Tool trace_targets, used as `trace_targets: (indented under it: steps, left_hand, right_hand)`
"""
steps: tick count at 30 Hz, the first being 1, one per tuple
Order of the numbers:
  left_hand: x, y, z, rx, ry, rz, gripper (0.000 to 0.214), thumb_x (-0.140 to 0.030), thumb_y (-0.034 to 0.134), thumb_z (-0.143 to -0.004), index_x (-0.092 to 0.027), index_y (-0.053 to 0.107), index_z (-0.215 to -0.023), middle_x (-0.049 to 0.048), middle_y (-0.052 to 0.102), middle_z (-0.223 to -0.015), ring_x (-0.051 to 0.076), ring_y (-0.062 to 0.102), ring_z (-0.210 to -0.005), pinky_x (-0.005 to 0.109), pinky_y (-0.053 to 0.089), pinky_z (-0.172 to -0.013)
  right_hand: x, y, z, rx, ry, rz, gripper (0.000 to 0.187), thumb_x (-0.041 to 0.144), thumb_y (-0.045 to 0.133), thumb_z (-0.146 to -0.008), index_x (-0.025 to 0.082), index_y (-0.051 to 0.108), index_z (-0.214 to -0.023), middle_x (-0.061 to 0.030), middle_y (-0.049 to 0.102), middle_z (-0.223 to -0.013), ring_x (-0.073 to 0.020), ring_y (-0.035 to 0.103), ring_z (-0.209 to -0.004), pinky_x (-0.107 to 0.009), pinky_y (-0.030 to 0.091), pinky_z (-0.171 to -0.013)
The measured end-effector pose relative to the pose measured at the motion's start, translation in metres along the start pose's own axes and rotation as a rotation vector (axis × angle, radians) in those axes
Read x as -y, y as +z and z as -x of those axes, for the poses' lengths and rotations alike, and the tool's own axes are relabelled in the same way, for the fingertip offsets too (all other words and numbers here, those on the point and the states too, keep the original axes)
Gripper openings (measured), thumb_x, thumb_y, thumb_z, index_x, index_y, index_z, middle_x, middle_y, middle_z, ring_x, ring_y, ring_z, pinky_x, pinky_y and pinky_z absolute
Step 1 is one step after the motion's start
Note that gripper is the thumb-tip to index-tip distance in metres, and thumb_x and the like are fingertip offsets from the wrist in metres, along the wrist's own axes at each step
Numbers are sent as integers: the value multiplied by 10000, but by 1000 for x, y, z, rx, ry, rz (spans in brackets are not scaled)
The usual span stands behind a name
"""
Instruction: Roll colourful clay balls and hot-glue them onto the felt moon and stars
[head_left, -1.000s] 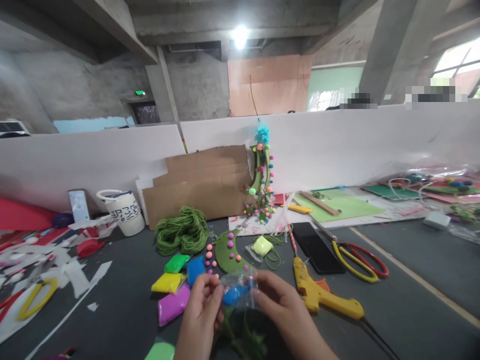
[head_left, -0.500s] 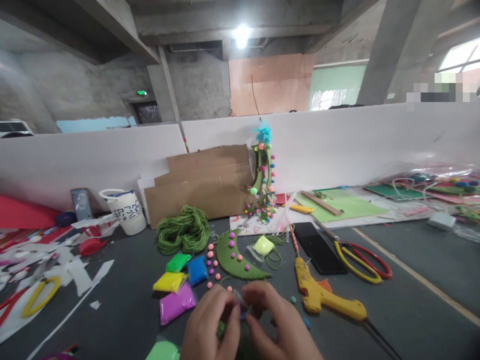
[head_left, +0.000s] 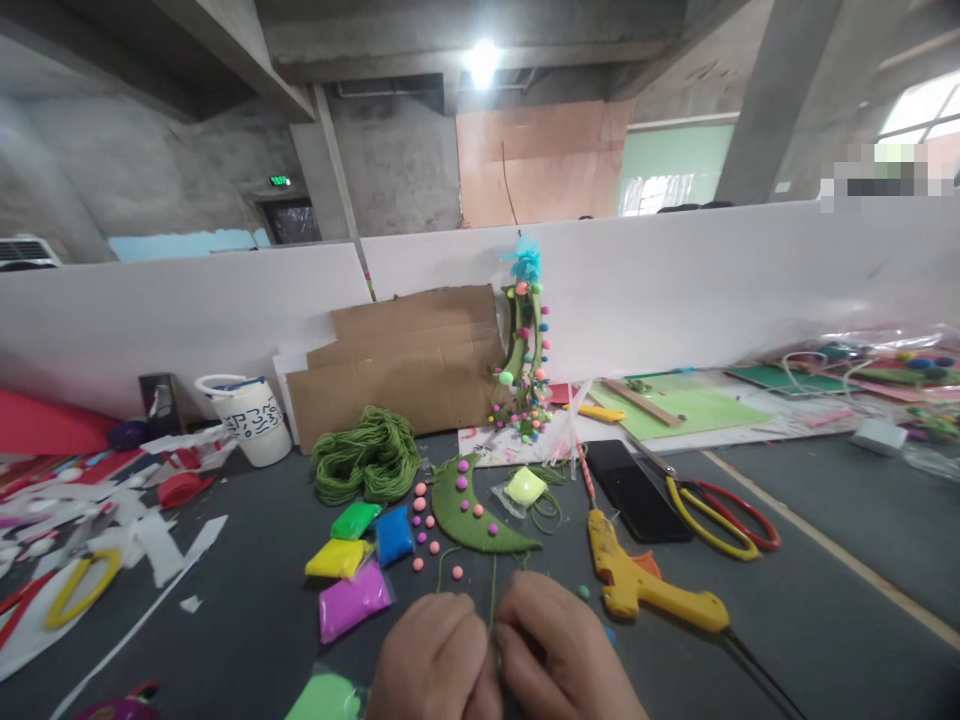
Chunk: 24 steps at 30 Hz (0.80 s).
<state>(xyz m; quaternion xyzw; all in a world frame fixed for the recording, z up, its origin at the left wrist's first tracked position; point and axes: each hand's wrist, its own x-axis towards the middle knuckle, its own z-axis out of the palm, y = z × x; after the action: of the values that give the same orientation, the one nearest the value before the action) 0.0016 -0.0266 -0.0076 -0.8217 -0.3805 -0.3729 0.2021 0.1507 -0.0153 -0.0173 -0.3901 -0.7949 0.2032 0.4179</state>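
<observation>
My left hand point(head_left: 435, 655) and my right hand point(head_left: 559, 650) are pressed together at the bottom middle, fingers curled inward. What lies between them is hidden; a thin green string point(head_left: 493, 600) rises from between them. Just beyond lies a green felt crescent point(head_left: 469, 510) dotted with pink and purple balls. Loose small pink balls point(head_left: 421, 520) lie to its left. Packets of clay sit left of my hands: green point(head_left: 355, 520), blue point(head_left: 393, 535), yellow point(head_left: 337, 558), purple point(head_left: 352, 612).
A yellow glue gun point(head_left: 645, 588) lies right of my hands, with a black phone point(head_left: 636, 490) and scissors point(head_left: 712, 510) beyond. A hank of green yarn point(head_left: 367, 455), cardboard point(head_left: 405, 365), a white cup point(head_left: 244, 420) and a hanging green ornament point(head_left: 525, 350) stand further back. Paper scraps litter the left.
My hands dropped lower and closed together. The clear bag with the blue lump that they held a second ago is out of sight now.
</observation>
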Motion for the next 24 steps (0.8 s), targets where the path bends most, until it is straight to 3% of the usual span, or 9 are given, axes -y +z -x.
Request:
trace_targets:
  steps: [2,4,8,12,14,18,22,24]
  left_hand:
    - [0,2,1,-31,11,0,238,-52,370,-769,-246,427,-644,-13,522,-504,148,533,-473,253,419,-498]
    - [-4,7,5,-103,19,4,239,-68,363,-785,-248,410,-636,-19,488,-486,143,487,-451,259,394,-485]
    - [-11,19,14,-303,-99,80,290,-115,303,-846,-250,342,-592,-40,374,-447,137,388,-416,277,317,-468]
    - [-6,17,15,-73,-389,295,244,-144,384,-858,-230,393,-630,-40,423,-546,116,449,-496,237,330,-500]
    - [-1,15,14,12,-439,334,229,-159,422,-851,-222,395,-633,-43,441,-570,106,459,-514,224,332,-511]
    - [5,15,16,58,-342,268,193,-137,417,-834,-221,426,-661,-24,497,-604,121,507,-569,228,363,-555]
    - [3,13,15,73,-172,161,186,-102,428,-795,-225,427,-655,-16,507,-571,130,528,-548,222,371,-513]
    - [2,9,13,124,-162,110,183,-117,439,-798,-224,430,-650,-12,512,-565,134,536,-540,224,378,-501]
  right_hand:
    - [4,2,-1,18,251,-229,164,170,407,-750,215,386,-594,31,447,-570,-130,447,-551,-214,321,-500]
    - [4,2,-3,-53,417,-403,160,223,459,-725,214,399,-577,43,407,-556,-132,415,-558,-223,317,-519]
    - [-5,-3,-9,-154,515,-573,213,341,505,-777,207,465,-616,54,390,-563,-126,395,-545,-226,320,-516]
    - [-6,-10,-13,-67,452,-679,180,367,582,-753,189,561,-733,30,499,-646,-137,484,-599,-232,395,-565]
    - [-4,-11,-13,-32,398,-637,164,289,593,-726,188,578,-855,17,540,-711,-149,517,-653,-243,420,-611]
    - [-5,-10,-8,40,247,-278,331,108,525,-704,188,572,-1022,-2,597,-749,-162,559,-678,-251,436,-638]
    - [-9,-6,-2,100,4,83,125,122,517,-783,198,596,-844,-23,621,-723,-170,571,-651,-239,375,-568]
    - [-10,-4,0,56,-146,202,136,118,480,-820,200,552,-739,-24,606,-670,-163,547,-602,-241,325,-527]
